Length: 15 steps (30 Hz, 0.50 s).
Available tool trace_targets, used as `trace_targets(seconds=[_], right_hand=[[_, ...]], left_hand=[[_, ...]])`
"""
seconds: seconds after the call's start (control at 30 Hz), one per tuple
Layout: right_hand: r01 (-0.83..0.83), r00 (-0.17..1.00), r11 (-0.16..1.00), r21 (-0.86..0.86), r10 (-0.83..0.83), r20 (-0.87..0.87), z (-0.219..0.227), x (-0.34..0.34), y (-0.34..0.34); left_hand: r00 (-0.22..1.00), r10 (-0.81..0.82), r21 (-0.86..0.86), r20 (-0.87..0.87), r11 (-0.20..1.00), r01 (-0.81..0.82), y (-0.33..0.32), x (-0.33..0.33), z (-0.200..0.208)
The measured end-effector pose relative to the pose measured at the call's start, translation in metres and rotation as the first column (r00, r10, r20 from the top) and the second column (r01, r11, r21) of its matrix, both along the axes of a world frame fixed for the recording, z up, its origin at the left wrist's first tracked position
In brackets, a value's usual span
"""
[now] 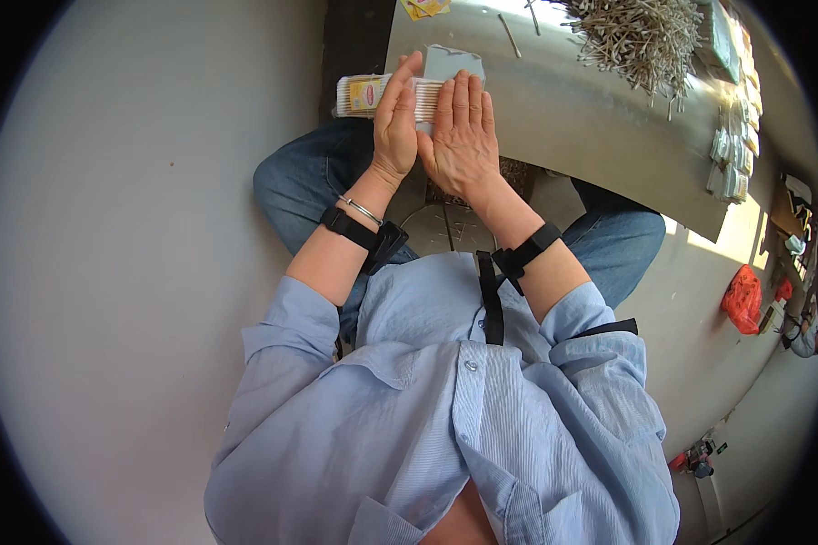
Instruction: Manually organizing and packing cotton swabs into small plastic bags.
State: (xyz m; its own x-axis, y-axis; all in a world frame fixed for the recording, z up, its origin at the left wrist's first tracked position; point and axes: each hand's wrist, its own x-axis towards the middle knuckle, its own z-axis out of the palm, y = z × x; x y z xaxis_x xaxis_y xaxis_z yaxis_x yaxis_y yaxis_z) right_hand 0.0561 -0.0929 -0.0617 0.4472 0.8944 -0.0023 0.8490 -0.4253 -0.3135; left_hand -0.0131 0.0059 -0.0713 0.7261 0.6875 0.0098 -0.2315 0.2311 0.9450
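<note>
A clear pack of white cotton swabs with a yellow label lies at the near left corner of the metal table. My left hand stands on edge across the pack, beside the label, its fingers stretched out. Flat over the pack's right end lies my right hand, palm down with fingers straight and side by side. The two hands nearly meet at the thumbs. Just beyond my right fingertips is a pale grey-blue block. What lies under my right palm is hidden.
A large heap of loose cotton swabs covers the table's far right part. Several filled packs are stacked along the right edge. Loose swabs and yellow labels lie at the back. A red plastic bag sits on the floor.
</note>
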Motion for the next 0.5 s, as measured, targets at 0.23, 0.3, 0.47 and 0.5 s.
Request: trace_targets(seconds=[0.23,0.3,0.47,0.5], right_hand=[[-0.021,1.000,1.000,-0.006,0.021,-0.003,0.001,-0.002,0.000],[-0.021,1.000,1.000,-0.010,0.021,0.007,0.000,-0.004,0.000],[-0.014,1.000,1.000,0.010,0.014,-0.011,0.000,-0.005,0.001],[-0.012,1.000,1.000,0.010,0.012,-0.006,0.000,-0.006,0.001]], left_hand=[[0.999,0.013,0.131,-0.050,0.991,-0.007,0.005,0.005,-0.001],[0.999,-0.004,0.118,-0.034,0.993,0.008,0.006,0.006,-0.001],[0.999,-0.028,0.125,-0.032,0.992,0.032,0.011,0.005,-0.001],[0.999,-0.039,0.119,-0.033,0.992,0.042,0.012,0.005,-0.001]])
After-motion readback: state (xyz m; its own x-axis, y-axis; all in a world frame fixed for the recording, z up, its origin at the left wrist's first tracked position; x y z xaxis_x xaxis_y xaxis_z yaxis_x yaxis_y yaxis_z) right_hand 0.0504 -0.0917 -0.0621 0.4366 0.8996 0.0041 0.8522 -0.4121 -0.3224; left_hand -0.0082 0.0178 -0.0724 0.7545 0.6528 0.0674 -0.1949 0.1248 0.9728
